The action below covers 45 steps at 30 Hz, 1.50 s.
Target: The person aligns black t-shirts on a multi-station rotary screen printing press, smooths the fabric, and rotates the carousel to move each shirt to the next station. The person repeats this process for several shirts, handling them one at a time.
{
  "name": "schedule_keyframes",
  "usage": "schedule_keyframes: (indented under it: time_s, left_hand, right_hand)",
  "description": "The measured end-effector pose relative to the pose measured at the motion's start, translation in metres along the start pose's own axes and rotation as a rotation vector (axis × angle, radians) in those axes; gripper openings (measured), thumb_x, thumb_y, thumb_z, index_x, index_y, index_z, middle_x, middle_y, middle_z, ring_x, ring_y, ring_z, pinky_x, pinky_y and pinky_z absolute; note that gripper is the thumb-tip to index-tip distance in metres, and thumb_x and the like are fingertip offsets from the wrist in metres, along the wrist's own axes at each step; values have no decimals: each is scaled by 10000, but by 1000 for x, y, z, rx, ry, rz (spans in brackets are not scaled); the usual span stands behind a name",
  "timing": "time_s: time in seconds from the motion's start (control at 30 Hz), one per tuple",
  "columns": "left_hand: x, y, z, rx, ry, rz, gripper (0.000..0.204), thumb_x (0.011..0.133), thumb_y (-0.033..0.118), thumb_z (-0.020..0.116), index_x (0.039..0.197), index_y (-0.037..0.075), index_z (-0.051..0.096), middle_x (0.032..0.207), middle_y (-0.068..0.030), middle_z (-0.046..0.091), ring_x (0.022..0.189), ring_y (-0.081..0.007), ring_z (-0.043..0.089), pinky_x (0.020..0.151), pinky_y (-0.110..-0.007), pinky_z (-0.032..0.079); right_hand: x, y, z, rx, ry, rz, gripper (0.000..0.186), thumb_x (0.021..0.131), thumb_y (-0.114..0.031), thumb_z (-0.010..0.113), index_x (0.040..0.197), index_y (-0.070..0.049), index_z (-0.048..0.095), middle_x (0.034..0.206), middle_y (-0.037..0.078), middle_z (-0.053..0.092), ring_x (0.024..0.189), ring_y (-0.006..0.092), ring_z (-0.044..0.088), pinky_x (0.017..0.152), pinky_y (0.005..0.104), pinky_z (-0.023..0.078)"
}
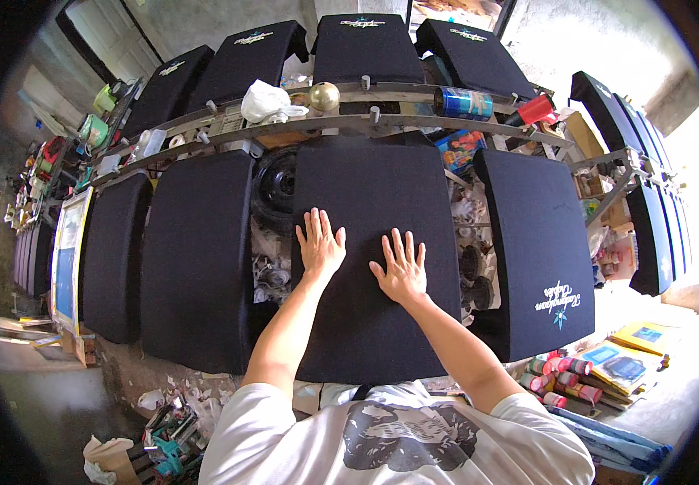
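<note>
A black fabric panel [373, 331] draped over a board lies straight in front of me. My left hand [317, 246] rests flat on its upper left part, fingers spread. My right hand [399, 271] lies flat a little lower and to the right, fingers also apart. Nothing shows in either hand. Similar black panels flank it: a plain one [192, 259] on the left and one [539, 234] on the right with white script and a teal star near its lower end.
A rack rail [414, 121] beyond carries a white bag [264, 101], gold ball [323, 97], blue can [462, 103] and red container [535, 109]. More black panels [361, 52] stand behind. A framed screen [66, 283] is at left; several paint containers [555, 372] sit lower right, clutter [171, 428] lower left.
</note>
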<state>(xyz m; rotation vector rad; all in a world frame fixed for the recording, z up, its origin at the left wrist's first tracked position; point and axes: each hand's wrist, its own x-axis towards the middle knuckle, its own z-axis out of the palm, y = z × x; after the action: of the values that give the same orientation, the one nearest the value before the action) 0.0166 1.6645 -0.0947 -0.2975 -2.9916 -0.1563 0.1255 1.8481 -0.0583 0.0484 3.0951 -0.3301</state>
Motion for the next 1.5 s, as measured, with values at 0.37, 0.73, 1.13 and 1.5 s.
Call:
schedule_keyframes:
  time_s: [0.37, 0.73, 1.13, 1.5]
  left_hand:
    - [16, -34, -6, -64, -54, 47, 692, 1025, 502, 354, 1550, 58, 282, 1642, -110, 211, 1508, -316, 211, 1168, -636, 194]
    - [145, -88, 40, -714, -43, -176, 649, 1038, 398, 404, 1504, -39, 287, 1572, -281, 249, 1453, -409, 291, 1146, -540, 309]
    - [269, -124, 71, -1695, -264, -287, 582, 811, 206, 759, 1308, -34, 574, 1230, -151, 633, 1149, -229, 568, 1026, -329, 396]
    - [161, -102, -39, -764, -337, 195, 325, 779, 262, 730, 808, -54, 661, 794, -280, 656, 729, -424, 662, 671, -462, 499]
  right_hand:
    - [-7, -11, -2, -16, 17, 38, 654, 1019, -462, 383, 1550, -87, 308, 1639, 148, 200, 1519, 388, 127, 1195, 623, 85]
    - [128, -86, 20, -6, 14, -184, 699, 1014, -505, 359, 1547, -58, 301, 1642, 127, 203, 1514, 409, 124, 1193, 635, 87]
    - [179, -85, 12, 10, -170, -275, 1123, 847, -764, 488, 1528, 85, 212, 1641, 216, 96, 1536, 323, 47, 1246, 481, 59]
    - [182, -73, 13, 569, 178, -177, 910, 709, -71, 796, 1507, -87, 359, 1591, 232, 172, 1347, 440, 419, 1092, 486, 417]
